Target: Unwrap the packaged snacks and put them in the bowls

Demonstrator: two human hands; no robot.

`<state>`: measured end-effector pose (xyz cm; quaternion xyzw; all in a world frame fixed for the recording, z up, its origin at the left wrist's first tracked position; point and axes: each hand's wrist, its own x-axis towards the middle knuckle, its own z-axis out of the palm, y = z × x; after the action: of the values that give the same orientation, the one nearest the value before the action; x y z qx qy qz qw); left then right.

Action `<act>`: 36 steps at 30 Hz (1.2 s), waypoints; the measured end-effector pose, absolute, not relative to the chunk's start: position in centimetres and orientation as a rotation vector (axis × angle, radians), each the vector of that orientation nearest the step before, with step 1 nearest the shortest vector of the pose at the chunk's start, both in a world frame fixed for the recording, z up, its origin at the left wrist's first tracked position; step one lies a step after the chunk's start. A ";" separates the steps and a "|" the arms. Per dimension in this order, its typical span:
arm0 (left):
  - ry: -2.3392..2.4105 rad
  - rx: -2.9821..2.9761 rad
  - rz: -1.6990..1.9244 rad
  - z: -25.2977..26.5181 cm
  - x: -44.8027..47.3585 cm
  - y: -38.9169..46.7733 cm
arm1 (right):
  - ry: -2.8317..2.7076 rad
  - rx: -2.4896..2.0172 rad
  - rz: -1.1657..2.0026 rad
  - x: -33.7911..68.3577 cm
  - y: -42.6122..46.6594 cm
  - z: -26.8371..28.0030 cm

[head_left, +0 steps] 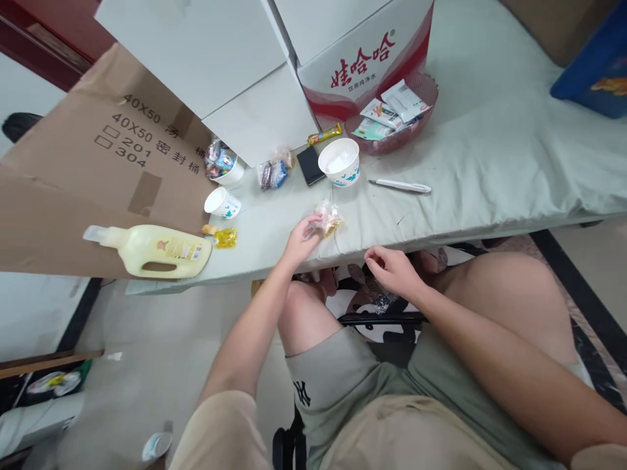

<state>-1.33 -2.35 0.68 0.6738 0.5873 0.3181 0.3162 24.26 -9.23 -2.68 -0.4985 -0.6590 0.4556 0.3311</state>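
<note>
My left hand [302, 239] is at the front of the table, its fingers closed on the edge of a small clear plastic packet [331, 220] with something yellowish in it. My right hand [393, 269] hovers just off the table's front edge with fingers curled and thumb against them. Whatever it may hold is hidden. Behind the packet stands a white paper bowl [349, 176] with whitish contents. A white pen [401, 187] lies to the bowl's right, and a black flat box [310, 165] to its left.
Wrapped snacks [272, 175], a paper cup [223, 203], a yellow packet [226, 237] and a lying detergent bottle [164, 251] are on the left. A reddish glass bowl [426, 114] of sachets stands before white cartons [255, 114]. A blue container [590, 81] is far right.
</note>
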 end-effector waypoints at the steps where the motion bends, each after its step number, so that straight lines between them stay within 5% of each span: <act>1: 1.599 1.760 0.922 0.5 -0.9 -2.8 | -1.717 -1.314 1.180 24.4 -9.2 -2.7; 8: 1.790 1.941 0.605 0.1 0.0 -1.9 | -1.781 -1.311 1.102 24.1 -8.8 -2.7; 17: 1.354 2.466 0.547 -2.5 5.9 -3.4 | -1.698 -1.642 0.205 28.0 -3.3 -2.6; 27: 1.868 2.234 0.797 -3.2 5.8 -2.3 | -1.721 -1.907 0.200 28.6 -2.8 -3.8; 36: 1.873 2.298 0.753 -5.0 6.5 -1.2 | -1.762 -1.772 0.099 28.7 -3.3 -5.0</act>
<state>6.52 -1.23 -4.98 0.7507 0.6118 0.2459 0.0416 28.75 -3.32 -4.99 -0.6724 -0.6687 0.0376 0.3150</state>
